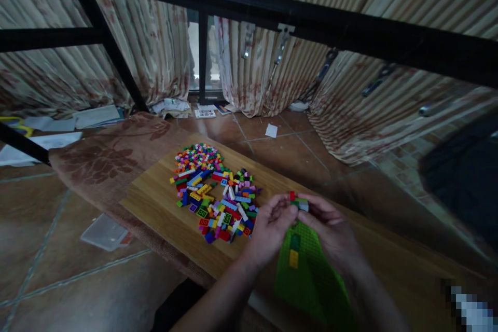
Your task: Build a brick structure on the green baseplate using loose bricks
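My left hand (pixel 272 225) and my right hand (pixel 330 223) meet over the far end of a green studded baseplate (pixel 311 290). Between their fingertips both grip a small cluster of toy building bricks (pixel 299 202), with red, green and pale grey-blue parts showing. Fingers cover some of it, so how the pieces join is hard to see. On the baseplate, just below the hands, a dark green brick (pixel 295 241) sits in line with a yellow brick (pixel 293 259). To the left of my left hand spreads a pile of loose bricks (pixel 229 207) in many colours.
The wooden board (pixel 155 202) lies on a brown patterned cloth (pixel 109 150). Smaller pieces (pixel 198 155) are heaped at its far end. A black metal frame (pixel 249 2) crosses above, before striped curtains (pixel 264 72). A clear plastic lid or tray (pixel 103 232) lies on the tiled floor.
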Motion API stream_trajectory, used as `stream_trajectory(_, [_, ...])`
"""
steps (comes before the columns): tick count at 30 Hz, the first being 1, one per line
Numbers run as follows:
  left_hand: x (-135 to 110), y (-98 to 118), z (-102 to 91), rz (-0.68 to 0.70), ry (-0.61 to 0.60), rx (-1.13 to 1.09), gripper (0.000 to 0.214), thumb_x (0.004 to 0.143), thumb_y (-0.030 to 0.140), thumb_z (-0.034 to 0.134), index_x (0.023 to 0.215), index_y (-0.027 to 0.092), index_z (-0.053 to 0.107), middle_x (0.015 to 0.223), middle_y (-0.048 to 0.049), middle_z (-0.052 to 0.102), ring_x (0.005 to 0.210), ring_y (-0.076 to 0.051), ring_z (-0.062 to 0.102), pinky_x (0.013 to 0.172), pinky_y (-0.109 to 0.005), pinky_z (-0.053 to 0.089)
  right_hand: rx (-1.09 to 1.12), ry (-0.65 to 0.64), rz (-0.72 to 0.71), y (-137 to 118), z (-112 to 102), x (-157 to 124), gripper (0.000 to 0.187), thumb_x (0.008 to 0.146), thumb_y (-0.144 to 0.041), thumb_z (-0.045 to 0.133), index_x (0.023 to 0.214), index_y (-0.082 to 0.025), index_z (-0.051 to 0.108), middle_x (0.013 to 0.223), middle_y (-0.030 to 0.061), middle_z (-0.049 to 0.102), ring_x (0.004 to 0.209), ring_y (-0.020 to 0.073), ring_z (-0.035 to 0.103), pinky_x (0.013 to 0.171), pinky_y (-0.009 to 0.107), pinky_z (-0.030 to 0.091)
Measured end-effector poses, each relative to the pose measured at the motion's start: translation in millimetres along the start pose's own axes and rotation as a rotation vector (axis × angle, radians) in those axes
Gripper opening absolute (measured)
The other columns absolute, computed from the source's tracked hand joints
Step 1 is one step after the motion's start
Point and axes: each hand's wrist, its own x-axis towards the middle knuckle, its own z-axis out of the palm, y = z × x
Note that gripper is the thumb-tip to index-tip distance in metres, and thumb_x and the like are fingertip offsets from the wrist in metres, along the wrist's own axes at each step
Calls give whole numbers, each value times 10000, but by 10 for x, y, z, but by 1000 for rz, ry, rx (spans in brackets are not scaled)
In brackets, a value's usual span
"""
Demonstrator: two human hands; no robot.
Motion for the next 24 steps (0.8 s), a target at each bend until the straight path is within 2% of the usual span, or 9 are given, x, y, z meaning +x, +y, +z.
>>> stream_trajectory(2, [-7,0,4,-2,-41,-26,438,702,475,780,964,137,682,855,-50,692,732,-133,612,705,-254,499,39,17,25,31,12,-36,389,662,-384,838,1022,-281,734,995,42,762,880,227,707,785,376,576])
stream_trajectory(4, [-8,-5,-2,-11,-42,-31,421,685,461,799,918,127,694,813,-43,689,679,-115,594,673,-247,493,73,3,44,55,2,-48,381,641,-358,853,1003,-292,751,962,31,768,822,213,708,761,372,580])
stream_trajectory(12, [14,-2,-46,43,-42,122,352,760,439,735,900,121,683,793,-38,678,723,-129,596,697,-239,470,131,45,40,213,0,5,358,608,-332,864,953,-294,775,971,33,774,912,226,702,887,428,539])
stream_trajectory(17, [22,0,-73,39,-28,187,299,794,395,693,893,114,667,793,-45,668,712,-135,589,689,-245,466,151,63,46,300,46,18,349,617,-343,859,953,-298,773,982,32,771,928,224,696,893,429,535])
stream_trajectory(24, [21,31,-89,57,-35,248,231,833,338,634,870,111,656,777,-47,662,716,-137,587,683,-239,459,199,49,117,275,77,23,375,596,-350,869,953,-287,775,965,33,771,895,206,695,849,382,547])
